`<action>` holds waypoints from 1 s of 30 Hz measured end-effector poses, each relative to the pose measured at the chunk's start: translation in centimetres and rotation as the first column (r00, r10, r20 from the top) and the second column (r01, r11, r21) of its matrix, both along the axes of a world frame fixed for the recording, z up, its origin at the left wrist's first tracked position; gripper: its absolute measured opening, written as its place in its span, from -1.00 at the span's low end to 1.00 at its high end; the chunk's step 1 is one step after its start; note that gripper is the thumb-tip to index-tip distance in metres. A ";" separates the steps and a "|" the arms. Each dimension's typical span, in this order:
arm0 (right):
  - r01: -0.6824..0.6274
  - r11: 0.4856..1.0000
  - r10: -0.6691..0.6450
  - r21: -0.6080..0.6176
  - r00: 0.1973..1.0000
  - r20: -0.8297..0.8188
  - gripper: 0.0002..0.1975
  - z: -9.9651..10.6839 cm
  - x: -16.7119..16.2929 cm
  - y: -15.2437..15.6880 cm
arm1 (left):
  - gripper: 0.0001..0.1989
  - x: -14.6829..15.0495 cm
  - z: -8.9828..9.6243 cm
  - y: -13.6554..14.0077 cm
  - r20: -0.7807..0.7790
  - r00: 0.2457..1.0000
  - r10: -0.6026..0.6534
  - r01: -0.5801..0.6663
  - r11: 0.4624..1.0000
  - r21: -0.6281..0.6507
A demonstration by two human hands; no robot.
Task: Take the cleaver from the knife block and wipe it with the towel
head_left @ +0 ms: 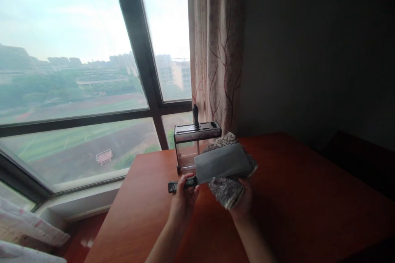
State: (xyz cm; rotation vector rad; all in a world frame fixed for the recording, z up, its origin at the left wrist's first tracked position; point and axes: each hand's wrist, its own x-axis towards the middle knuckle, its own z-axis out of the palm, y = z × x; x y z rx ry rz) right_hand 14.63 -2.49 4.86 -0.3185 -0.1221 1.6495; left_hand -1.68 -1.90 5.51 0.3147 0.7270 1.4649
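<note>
My left hand [184,195] is closed round the black handle of a cleaver [224,162], whose broad grey blade points to the right. In my right hand [243,202] is a fuzzy grey cloth [226,192], gripped below the blade. Part of the cloth also shows above and behind the blade, so it seems to wrap round the back of it; the far side is hidden. Just behind the blade's left end stands a clear knife block [198,134] with a dark slotted top. One black-handled tool [195,116] stands upright in a slot.
The reddish-brown wooden table [145,209] lies under both hands. A large window [77,70] with dark frames is at the left, and a patterned curtain [220,49] hangs behind the knife block. Another piece of light curtain [27,230] is at the lower left. The right side is dim.
</note>
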 end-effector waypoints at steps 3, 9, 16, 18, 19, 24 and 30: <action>-0.071 0.996 0.068 0.060 0.997 0.046 -0.56 0.0 -1.2 -0.3 | -0.83 0.0 0.0 -0.2 0.002 1.000 0.003 -0.003 0.999 0.051; -0.165 0.976 0.141 0.141 0.976 0.165 -0.62 0.5 -1.8 -0.6 | -0.78 -0.1 0.2 -0.3 -0.036 0.999 0.015 -0.012 0.998 0.060; -0.125 0.982 0.104 0.143 0.984 0.144 -0.65 0.7 -1.7 -0.5 | -0.74 -0.5 0.4 0.0 -0.110 0.992 0.058 -0.052 0.997 0.051; -0.048 0.993 0.036 0.112 0.993 0.108 -0.64 0.5 -1.4 -0.4 | -0.74 -0.8 0.3 0.1 -0.129 0.991 0.042 -0.034 0.997 0.065; -0.003 0.995 -0.007 0.097 0.995 0.098 -0.62 0.5 -1.2 -0.4 | -0.75 -0.9 0.3 0.2 -0.139 0.990 0.033 -0.024 0.998 0.066; 0.107 0.992 -0.113 0.066 0.988 0.102 -0.61 0.4 0.9 0.0 | -0.71 -1.7 0.3 0.4 -0.194 0.981 0.029 -0.024 0.999 0.029; 0.216 0.976 -0.218 0.033 0.971 0.100 -0.57 -0.5 4.9 0.0 | -0.71 -2.3 0.6 0.6 -0.207 0.977 0.044 -0.046 0.999 -0.004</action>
